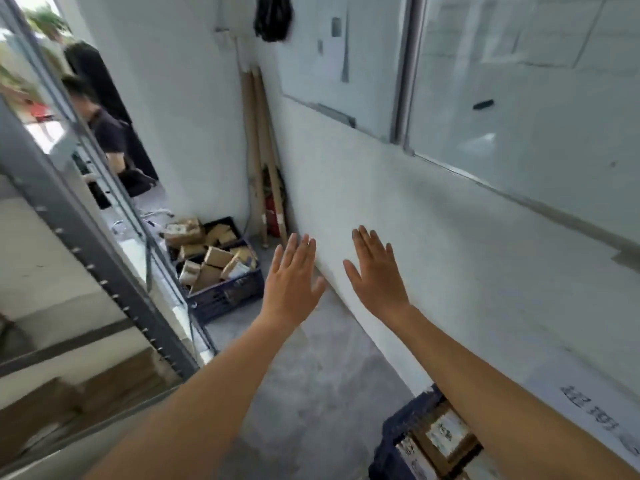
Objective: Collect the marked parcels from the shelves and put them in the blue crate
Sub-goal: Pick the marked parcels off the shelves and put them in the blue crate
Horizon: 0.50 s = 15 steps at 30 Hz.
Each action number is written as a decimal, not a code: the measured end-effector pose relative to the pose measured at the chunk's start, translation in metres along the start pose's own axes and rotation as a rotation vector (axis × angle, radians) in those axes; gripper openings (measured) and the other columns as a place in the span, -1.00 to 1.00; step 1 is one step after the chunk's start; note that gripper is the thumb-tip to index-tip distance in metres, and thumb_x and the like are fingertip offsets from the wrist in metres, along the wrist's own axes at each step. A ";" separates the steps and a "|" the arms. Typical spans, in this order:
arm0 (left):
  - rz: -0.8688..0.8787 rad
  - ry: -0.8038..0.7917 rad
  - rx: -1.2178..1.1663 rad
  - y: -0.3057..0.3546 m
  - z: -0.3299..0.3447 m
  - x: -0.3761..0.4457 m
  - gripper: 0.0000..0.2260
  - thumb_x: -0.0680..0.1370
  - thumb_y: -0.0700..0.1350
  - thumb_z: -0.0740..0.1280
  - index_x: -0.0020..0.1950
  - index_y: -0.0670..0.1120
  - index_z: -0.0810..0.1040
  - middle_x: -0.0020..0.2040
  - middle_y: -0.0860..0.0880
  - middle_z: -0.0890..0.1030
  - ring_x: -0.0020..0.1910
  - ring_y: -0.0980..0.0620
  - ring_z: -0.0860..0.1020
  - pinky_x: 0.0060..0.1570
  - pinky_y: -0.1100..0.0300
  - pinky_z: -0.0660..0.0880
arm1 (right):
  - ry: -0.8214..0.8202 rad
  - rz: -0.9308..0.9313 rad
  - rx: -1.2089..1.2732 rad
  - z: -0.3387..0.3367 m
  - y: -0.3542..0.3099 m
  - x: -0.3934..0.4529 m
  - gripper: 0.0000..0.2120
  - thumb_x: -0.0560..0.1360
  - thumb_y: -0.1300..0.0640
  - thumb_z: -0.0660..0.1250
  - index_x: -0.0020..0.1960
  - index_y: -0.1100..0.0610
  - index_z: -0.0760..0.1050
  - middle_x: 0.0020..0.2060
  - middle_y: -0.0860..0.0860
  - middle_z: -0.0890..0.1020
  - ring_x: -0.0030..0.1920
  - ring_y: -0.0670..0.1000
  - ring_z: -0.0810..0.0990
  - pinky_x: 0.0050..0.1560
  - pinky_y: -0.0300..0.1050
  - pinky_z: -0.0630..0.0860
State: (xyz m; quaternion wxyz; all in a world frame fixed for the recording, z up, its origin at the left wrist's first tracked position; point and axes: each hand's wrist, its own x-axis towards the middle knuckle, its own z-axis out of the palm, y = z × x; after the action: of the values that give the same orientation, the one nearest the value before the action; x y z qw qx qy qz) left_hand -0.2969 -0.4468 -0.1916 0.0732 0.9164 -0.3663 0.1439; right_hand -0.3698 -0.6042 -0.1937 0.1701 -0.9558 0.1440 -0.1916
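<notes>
A blue crate (398,445) sits half cut off under the right arm, well below the empty, spread left hand (292,278) and right hand (375,271).

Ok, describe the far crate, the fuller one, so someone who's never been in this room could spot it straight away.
Follow the white wall down to the corner where the long cardboard tubes lean. On the floor just left of them, against the glass partition, sits a dark blue crate. Unlike the other blue crate close under the right arm, it is heaped with many small brown cardboard parcels.
</notes>
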 end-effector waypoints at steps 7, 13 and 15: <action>-0.339 0.063 0.179 -0.124 -0.067 -0.085 -0.38 0.60 0.10 0.13 0.58 -0.12 0.04 0.58 -0.07 0.07 0.57 -0.06 -0.05 0.52 0.00 -0.12 | -0.100 -0.345 0.112 0.038 -0.156 0.025 -0.42 0.65 -0.02 0.07 0.59 0.12 -0.04 0.58 0.01 -0.01 0.57 0.01 -0.10 0.54 0.03 -0.15; -0.630 0.082 0.285 -0.238 -0.127 -0.196 -0.40 0.63 0.18 -0.18 0.58 -0.12 -0.09 0.59 -0.07 -0.03 0.57 -0.06 -0.14 0.53 -0.01 -0.16 | -0.148 -0.629 0.170 0.084 -0.320 0.008 -0.42 0.66 -0.02 0.05 0.59 0.16 -0.03 0.58 0.06 0.01 0.58 0.04 -0.07 0.55 0.03 -0.13; -0.712 0.093 0.331 -0.277 -0.146 -0.237 -0.36 0.59 0.20 -0.28 0.58 -0.12 -0.06 0.59 -0.08 0.00 0.57 -0.07 -0.11 0.52 -0.01 -0.16 | -0.170 -0.715 0.189 0.101 -0.379 -0.005 -0.42 0.66 -0.02 0.04 0.59 0.15 -0.04 0.58 0.05 0.00 0.58 0.04 -0.08 0.54 0.01 -0.16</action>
State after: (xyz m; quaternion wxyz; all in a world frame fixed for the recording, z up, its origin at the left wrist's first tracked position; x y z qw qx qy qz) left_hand -0.2997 -0.0580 -0.1363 -0.0139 0.9780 0.0062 0.2079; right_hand -0.2524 -0.2339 -0.1392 0.1911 -0.9384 -0.2315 -0.1711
